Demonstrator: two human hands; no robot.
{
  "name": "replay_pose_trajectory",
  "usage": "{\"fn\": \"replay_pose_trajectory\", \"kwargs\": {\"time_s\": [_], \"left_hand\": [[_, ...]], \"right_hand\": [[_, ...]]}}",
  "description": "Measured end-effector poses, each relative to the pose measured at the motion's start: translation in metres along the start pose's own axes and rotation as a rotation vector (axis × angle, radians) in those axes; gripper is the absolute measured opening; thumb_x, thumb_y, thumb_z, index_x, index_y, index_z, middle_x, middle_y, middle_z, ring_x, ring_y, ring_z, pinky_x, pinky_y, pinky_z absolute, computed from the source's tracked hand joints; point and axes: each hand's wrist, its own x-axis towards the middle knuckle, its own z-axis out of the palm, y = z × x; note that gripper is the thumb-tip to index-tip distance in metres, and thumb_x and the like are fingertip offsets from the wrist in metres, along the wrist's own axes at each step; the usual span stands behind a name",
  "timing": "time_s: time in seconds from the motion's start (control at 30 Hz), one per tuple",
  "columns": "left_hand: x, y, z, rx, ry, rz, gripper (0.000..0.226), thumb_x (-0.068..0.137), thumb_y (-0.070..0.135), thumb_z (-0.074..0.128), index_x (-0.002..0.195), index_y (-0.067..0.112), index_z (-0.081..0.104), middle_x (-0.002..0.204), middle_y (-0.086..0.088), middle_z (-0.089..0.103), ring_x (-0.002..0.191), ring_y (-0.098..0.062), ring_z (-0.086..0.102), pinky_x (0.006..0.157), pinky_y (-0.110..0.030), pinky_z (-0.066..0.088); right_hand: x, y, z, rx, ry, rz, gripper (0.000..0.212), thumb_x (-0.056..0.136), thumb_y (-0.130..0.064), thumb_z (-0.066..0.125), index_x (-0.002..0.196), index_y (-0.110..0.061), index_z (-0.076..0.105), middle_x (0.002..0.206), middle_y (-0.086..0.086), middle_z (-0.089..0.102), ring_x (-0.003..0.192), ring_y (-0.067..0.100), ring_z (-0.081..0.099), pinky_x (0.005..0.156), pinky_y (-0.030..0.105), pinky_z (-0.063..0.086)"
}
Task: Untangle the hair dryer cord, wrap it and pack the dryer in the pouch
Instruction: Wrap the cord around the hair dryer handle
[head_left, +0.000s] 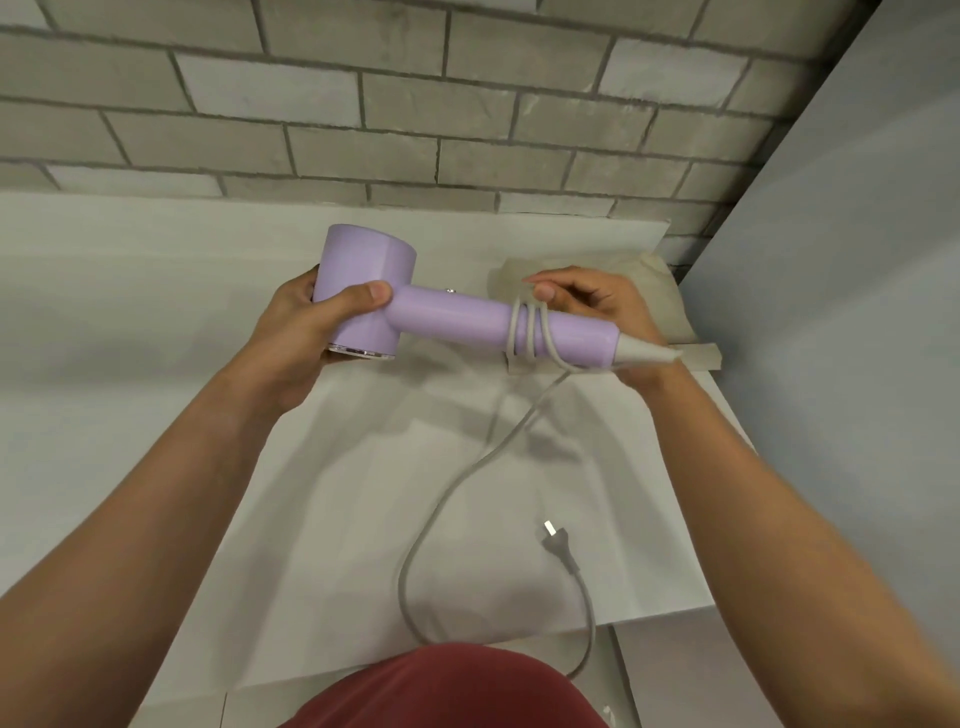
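Head view: a lilac hair dryer (447, 317) is held in the air at the centre of the frame, above a white bench (104, 291). Its barrel is on the left and its handle points right. The left hand (311, 322) grips the barrel, thumb across the front and fingers curled behind it. The right hand (597, 301) sits behind the handle's far end and pinches the grey cord (404, 587) between thumb and forefinger just above the handle. About three turns of cord lie round the handle near its grey tip. The rest drops to the bench and loops through the lower middle of the frame, over a white sheet (363, 493). It ends at the plug (558, 545), which lies loose on that sheet. A beige pouch (670, 296) lies on the bench right of centre, partly behind the right hand. A grey brick wall (363, 104) fills the top of the frame, and a red garment (452, 686) shows at the bottom edge.
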Motion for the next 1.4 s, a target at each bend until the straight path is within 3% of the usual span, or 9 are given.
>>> {"fn": "replay_pose_trajectory", "kwargs": {"time_s": [0.07, 0.2, 0.33, 0.4, 0.5, 0.63, 0.83, 1.2, 1.4], "left_hand": [[0.001, 0.000, 0.001, -0.016, 0.032, -0.002, 0.064, 0.062, 0.045, 0.084, 0.116, 0.017, 0.069, 0.104, 0.001, 0.077, 0.092, -0.020, 0.074, 0.079, -0.038, 0.059], [0.002, -0.001, 0.003, -0.027, 0.066, -0.027, 0.063, 0.063, 0.046, 0.084, 0.117, 0.018, 0.069, 0.106, 0.000, 0.077, 0.091, -0.019, 0.074, 0.079, -0.038, 0.059], [0.006, 0.000, 0.006, -0.064, 0.170, -0.045, 0.048, 0.073, 0.039, 0.081, 0.114, 0.018, 0.070, 0.100, 0.001, 0.077, 0.086, -0.019, 0.074, 0.080, -0.041, 0.061], [0.008, 0.001, 0.006, -0.080, 0.237, -0.043, 0.046, 0.075, 0.038, 0.081, 0.114, 0.018, 0.070, 0.098, 0.002, 0.077, 0.084, -0.019, 0.073, 0.081, -0.042, 0.061], [0.010, 0.003, 0.006, -0.103, 0.317, -0.038, 0.047, 0.077, 0.038, 0.083, 0.117, 0.018, 0.070, 0.101, 0.002, 0.076, 0.085, -0.017, 0.073, 0.079, -0.041, 0.063], [0.014, 0.007, 0.005, -0.105, 0.450, 0.001, 0.053, 0.071, 0.042, 0.086, 0.115, 0.018, 0.070, 0.102, 0.003, 0.076, 0.087, -0.016, 0.074, 0.076, -0.042, 0.064], [0.013, 0.010, 0.003, 0.045, 0.499, 0.085, 0.050, 0.068, 0.045, 0.087, 0.108, 0.024, 0.066, 0.106, 0.005, 0.074, 0.099, -0.020, 0.074, 0.086, -0.051, 0.062], [0.014, 0.004, -0.010, 0.287, 0.577, 0.198, 0.056, 0.074, 0.045, 0.085, 0.118, 0.020, 0.062, 0.105, 0.012, 0.069, 0.087, -0.003, 0.066, 0.059, -0.013, 0.049], [0.013, -0.005, -0.017, 0.365, 0.493, 0.175, 0.053, 0.076, 0.044, 0.086, 0.117, 0.020, 0.061, 0.106, 0.009, 0.069, 0.090, -0.009, 0.066, 0.066, -0.023, 0.049]], "right_hand": [[-0.006, -0.010, 0.015, -0.074, -0.138, 0.122, 0.015, 0.101, -0.007, 0.056, 0.090, -0.008, 0.066, 0.065, -0.009, 0.074, 0.079, -0.003, 0.067, 0.070, 0.010, 0.053], [-0.027, 0.013, 0.040, -0.039, -0.072, 0.307, 0.030, 0.102, -0.013, 0.060, 0.079, -0.029, 0.055, 0.083, -0.013, 0.058, 0.079, -0.004, 0.056, 0.086, 0.025, 0.043], [-0.027, 0.006, 0.054, -0.026, -0.098, 0.193, 0.026, 0.108, -0.033, 0.053, 0.121, -0.022, 0.072, 0.081, -0.012, 0.064, 0.069, 0.000, 0.055, 0.080, 0.024, 0.046], [-0.029, -0.004, 0.055, -0.063, -0.195, 0.103, 0.039, 0.110, -0.039, 0.047, 0.149, -0.036, 0.054, 0.080, -0.022, 0.065, 0.072, 0.002, 0.059, 0.082, 0.015, 0.047], [-0.033, -0.016, 0.056, -0.145, -0.320, 0.076, 0.047, 0.110, -0.044, 0.043, 0.157, -0.046, 0.036, 0.076, -0.006, 0.064, 0.074, 0.011, 0.061, 0.083, 0.023, 0.050], [-0.041, -0.036, 0.056, -0.084, -0.445, 0.047, 0.045, 0.110, -0.036, 0.047, 0.155, -0.034, 0.043, 0.069, -0.046, 0.052, 0.074, -0.016, 0.055, 0.078, 0.014, 0.039], [-0.039, -0.052, 0.038, -0.073, -0.406, 0.005, 0.043, 0.110, -0.027, 0.049, 0.153, -0.027, 0.049, 0.073, -0.052, 0.051, 0.074, -0.015, 0.056, 0.077, 0.010, 0.037], [-0.033, -0.035, 0.030, 0.584, -0.324, 0.132, 0.028, 0.106, -0.018, 0.055, 0.131, -0.021, 0.067, 0.072, -0.006, 0.034, 0.058, 0.014, 0.026, 0.053, 0.023, 0.029], [-0.014, -0.045, 0.013, 0.073, -0.113, -0.039, 0.021, 0.109, -0.016, 0.053, 0.115, -0.011, 0.072, 0.089, -0.021, 0.072, 0.081, -0.003, 0.064, 0.072, 0.016, 0.047]]}}
